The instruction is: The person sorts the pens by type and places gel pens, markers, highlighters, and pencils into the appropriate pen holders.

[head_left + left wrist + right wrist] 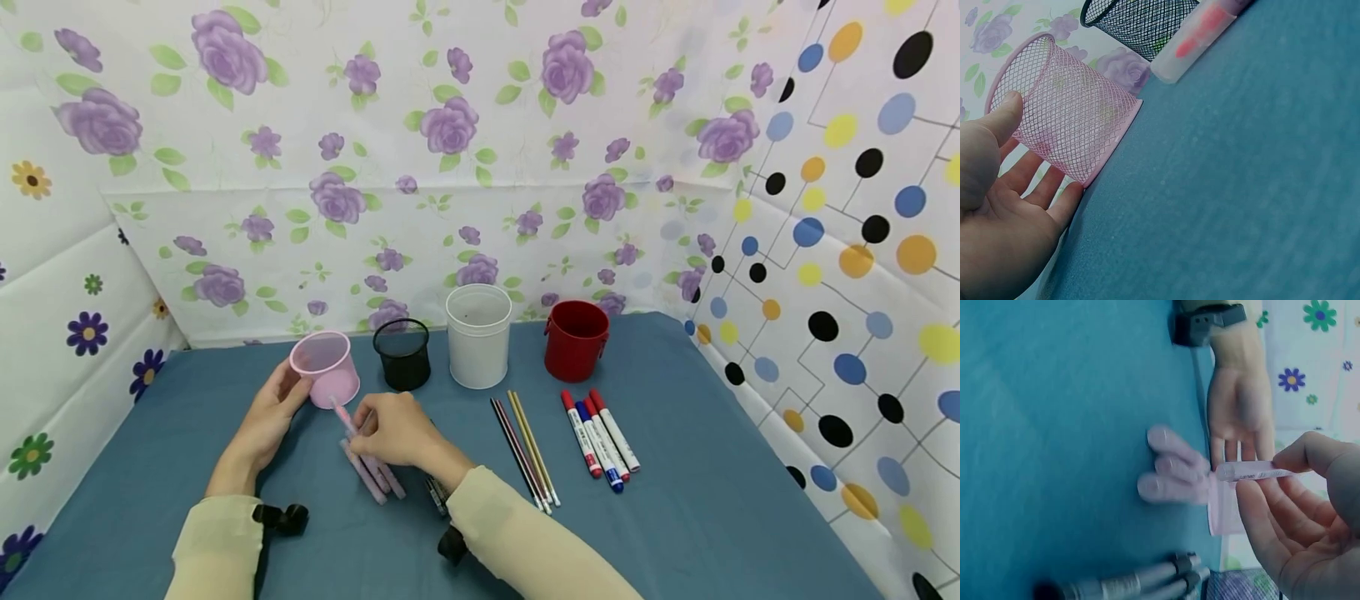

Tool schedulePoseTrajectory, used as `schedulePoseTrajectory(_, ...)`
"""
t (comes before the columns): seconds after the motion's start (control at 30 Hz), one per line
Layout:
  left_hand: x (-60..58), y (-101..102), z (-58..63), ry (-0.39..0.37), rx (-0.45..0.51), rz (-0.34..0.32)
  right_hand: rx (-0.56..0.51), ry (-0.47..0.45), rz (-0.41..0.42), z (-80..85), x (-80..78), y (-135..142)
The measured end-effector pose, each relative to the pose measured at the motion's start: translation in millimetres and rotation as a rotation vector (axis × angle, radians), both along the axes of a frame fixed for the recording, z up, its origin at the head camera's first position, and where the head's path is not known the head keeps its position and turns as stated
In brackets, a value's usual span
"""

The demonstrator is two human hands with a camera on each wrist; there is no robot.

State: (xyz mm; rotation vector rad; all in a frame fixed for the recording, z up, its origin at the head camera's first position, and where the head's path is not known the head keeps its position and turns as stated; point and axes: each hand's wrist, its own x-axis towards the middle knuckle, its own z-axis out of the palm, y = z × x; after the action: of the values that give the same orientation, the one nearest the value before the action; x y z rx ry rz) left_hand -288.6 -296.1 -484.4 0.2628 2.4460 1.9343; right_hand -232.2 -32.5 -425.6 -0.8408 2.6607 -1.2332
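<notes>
My left hand (262,417) holds the pink mesh pen holder (336,385) at its left side. In the left wrist view the thumb lies against the mesh near the rim and the other fingers reach behind and under the cup. Between thumb and fingers my right hand (401,427) pinches a pale pink highlighter (1250,469), just in front of the holder and below its rim in the head view. Several more pink highlighters (363,473) lie on the cloth beneath the right hand, partly hidden by it.
A black mesh holder (405,368), a white holder (477,354) and a red holder (575,343) stand along the back. Pencils (534,454) and red and blue markers (600,437) lie to the right. Black pens (436,495) show partly under the right forearm.
</notes>
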Motion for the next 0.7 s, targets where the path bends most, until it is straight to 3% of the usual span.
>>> schedulePoseTrajectory(0.3, -0.8, 1, -0.6, 0.002, 0.0, 0.006, -0.102, 0.083, -0.045, 6.3, -16.9, 18)
schedulePoseTrajectory(0.7, -0.5, 2, 0.1, -0.006, -0.001, 0.008, -0.179, 0.138, -0.08, 28.6, -32.7, 24)
